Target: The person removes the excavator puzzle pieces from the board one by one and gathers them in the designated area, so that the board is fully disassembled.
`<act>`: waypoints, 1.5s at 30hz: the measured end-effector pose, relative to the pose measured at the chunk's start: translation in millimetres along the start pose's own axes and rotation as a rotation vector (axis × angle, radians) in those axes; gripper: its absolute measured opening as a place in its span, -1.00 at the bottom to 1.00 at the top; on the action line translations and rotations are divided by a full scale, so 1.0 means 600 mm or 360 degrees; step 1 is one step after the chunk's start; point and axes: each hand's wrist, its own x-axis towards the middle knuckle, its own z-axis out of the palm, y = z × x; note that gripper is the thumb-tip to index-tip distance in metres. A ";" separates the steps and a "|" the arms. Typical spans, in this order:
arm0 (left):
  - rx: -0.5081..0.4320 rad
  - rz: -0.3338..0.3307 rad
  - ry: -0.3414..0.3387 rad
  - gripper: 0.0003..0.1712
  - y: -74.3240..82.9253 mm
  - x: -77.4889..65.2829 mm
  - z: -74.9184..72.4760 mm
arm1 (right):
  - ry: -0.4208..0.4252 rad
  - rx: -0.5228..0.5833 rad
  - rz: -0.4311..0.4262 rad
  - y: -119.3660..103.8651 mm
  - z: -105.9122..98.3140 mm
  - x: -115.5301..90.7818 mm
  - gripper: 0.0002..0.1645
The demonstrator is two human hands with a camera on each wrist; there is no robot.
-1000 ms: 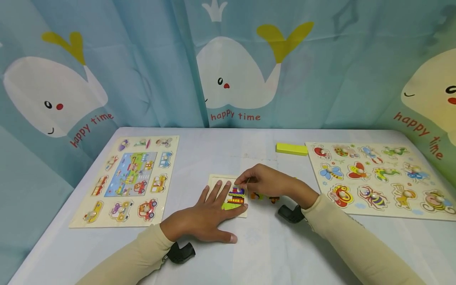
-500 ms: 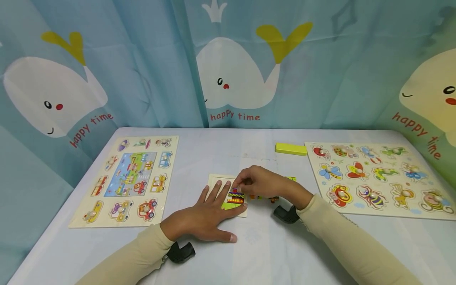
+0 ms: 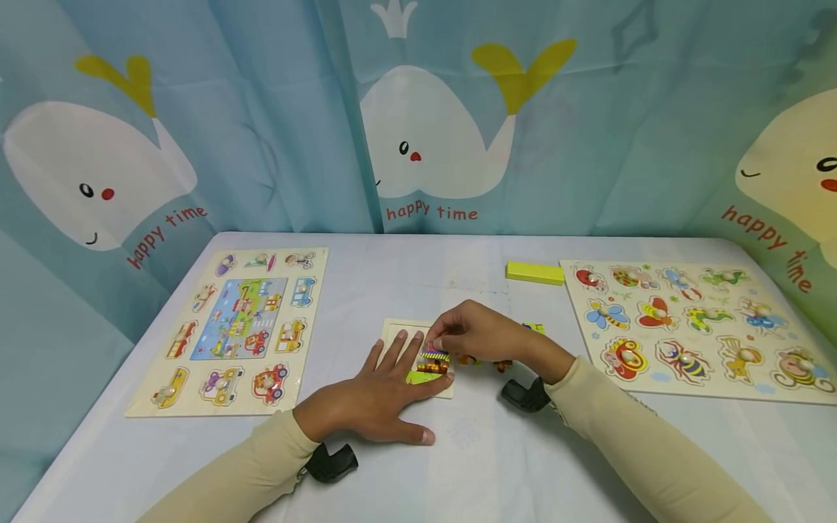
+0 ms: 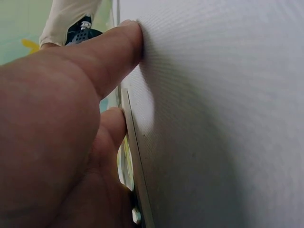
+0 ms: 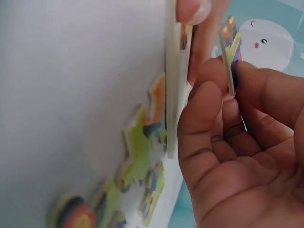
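Over the small board [image 3: 407, 324], I am watching the right hand [image 3: 484, 334] pinching a puzzle piece [image 5: 232, 53], likely light, stiff, best held across its faces; the left hand [image 3: 382, 403] is resting spread.

Puzzle piece [image 5: 231, 53]: wood-look edge, smooth printed face. Small middle board [image 3: 407, 324]: pale wood look, smooth. Left board [image 3: 196, 401], right board [image 3: 726, 298]: printed wood look, smooth. Far block [image 3: 535, 273]: smooth. Table cover [image 3: 471, 472]: matt cloth, finely ribbed. Far curtain [image 3: 288, 131]: smooth, creased cloth. Sleeves [image 3: 229, 472]: matt cloth.
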 end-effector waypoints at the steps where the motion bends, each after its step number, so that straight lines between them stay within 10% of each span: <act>1: -0.0001 -0.0003 0.0000 -0.14 0.000 0.000 0.000 | 0.0012 0.0013 -0.0003 0.001 -0.001 0.001 -0.82; 45: 0.0002 -0.0037 0.0009 -0.12 0.003 0.001 0.001 | 0.0142 -0.0009 0.0221 0.037 -0.075 -0.095 -0.82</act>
